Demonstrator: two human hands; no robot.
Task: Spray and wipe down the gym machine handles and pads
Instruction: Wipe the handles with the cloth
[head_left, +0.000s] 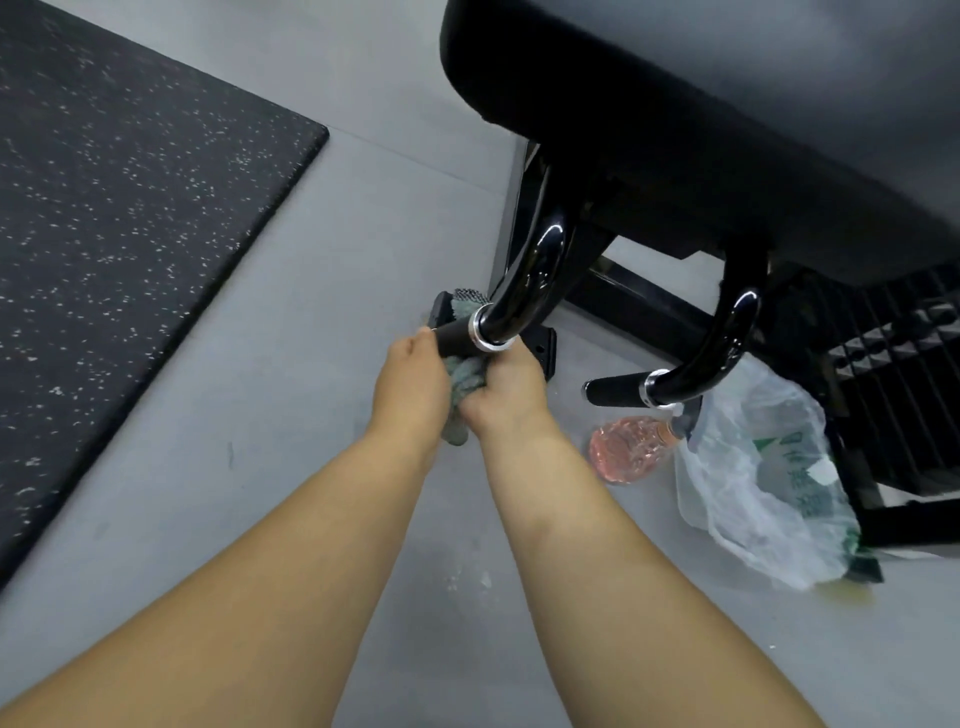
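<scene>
My left hand (413, 384) and my right hand (506, 387) are both squeezed tight around the cloth (461, 387). It is bunched under the handle (454, 335), which sits at 12 o'clock from my knuckles. The other handle (621, 392) is at 3 o'clock and the big pad (675, 104) at 1 o'clock.

The cloth is in a lump, so I think it could slide off or miss the far side. The bottle (623, 449) lies on the floor at 4 o'clock, and my foot might knock it.

The bag (753, 467) has green print, but it is too blurry to read. I see no words on the bottle.
</scene>
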